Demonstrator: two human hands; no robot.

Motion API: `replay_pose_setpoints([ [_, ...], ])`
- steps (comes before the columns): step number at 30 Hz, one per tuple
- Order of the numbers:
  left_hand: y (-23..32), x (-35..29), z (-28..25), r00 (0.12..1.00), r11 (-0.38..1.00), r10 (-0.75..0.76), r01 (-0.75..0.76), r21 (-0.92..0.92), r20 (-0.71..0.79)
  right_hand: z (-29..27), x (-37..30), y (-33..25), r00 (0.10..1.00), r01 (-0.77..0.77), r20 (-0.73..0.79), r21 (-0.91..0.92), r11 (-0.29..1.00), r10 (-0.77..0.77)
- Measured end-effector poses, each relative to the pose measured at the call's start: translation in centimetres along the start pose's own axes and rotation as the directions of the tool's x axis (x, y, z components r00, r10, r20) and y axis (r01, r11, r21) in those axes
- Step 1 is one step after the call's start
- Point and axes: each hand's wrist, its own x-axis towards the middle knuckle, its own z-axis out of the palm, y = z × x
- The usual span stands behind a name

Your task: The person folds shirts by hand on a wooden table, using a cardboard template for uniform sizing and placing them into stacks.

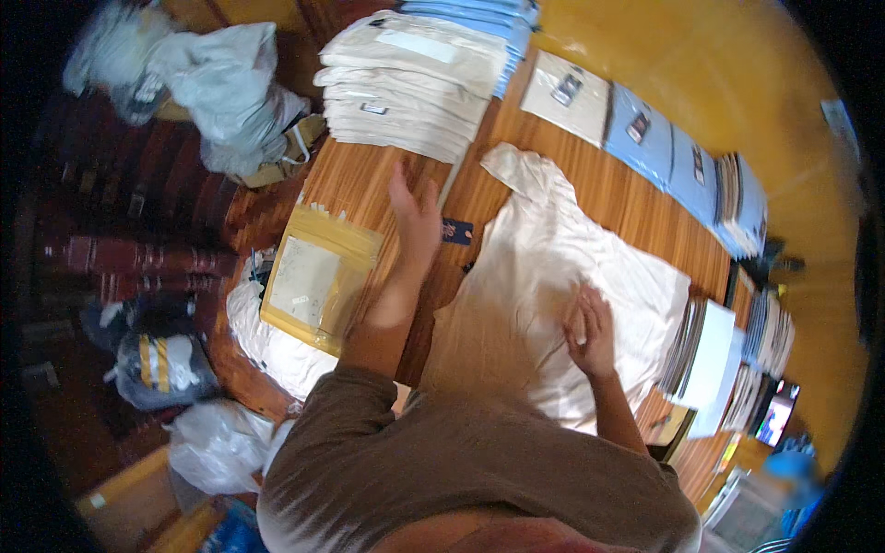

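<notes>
A white short-sleeved shirt [544,267] lies spread and wrinkled on the wooden table in front of me. My right hand [592,334] is over its right part, fingers loosely stretched out and somewhat blurred; I see nothing held in it. My left hand [419,217] is raised left of the shirt, empty, with thumb and fingers apart. Beside it a dark hang tag [456,231] lies on the table. Just beyond my left fingers stands a tall stack of folded cream shirts [406,88].
Light blue folded garments [466,11] stand behind the stack. Packed shirts [636,124] line the table's far right edge, with sheets of card [705,350] and a lit phone [777,413] nearer. A taped yellow packet [318,276] sits left; plastic bags [217,83] lie beyond the table.
</notes>
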Motion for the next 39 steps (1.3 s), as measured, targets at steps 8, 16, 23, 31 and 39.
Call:
replay_pose_setpoints([
  [8, 4.4, -13.8, -4.4, 0.522, 0.572, 0.157, -0.74, 0.354, 0.838, -1.0, -19.4, 6.2, 0.792, -0.61, -0.197, -0.282, 0.74, 0.578],
  [16, 4.5, -14.0, -10.8, 0.507, 0.57, 0.168, -0.749, 0.336, 0.845, -2.4, -25.9, 0.7, 0.829, -0.56, -0.211, -0.294, 0.775, 0.518],
  [23, 2.2, -5.2, 4.2, 0.4, 0.466, 0.296, -0.853, 0.234, 0.867, -2.7, -23.6, 5.4, 0.848, -0.53, -0.194, -0.326, 0.783, 0.494],
  [31, 12.0, -2.2, 16.0, 0.479, 0.422, 0.617, -0.871, 0.25, 0.625, -4.2, -11.4, 8.4, 0.879, -0.458, -0.233, -0.167, 0.873, 0.416],
  [39, 4.1, -8.6, 10.6, 0.671, 0.442, 0.139, -0.7, 0.56, 0.729, -0.5, -2.3, 20.4, 0.873, -0.465, -0.276, -0.228, 0.855, 0.401],
])
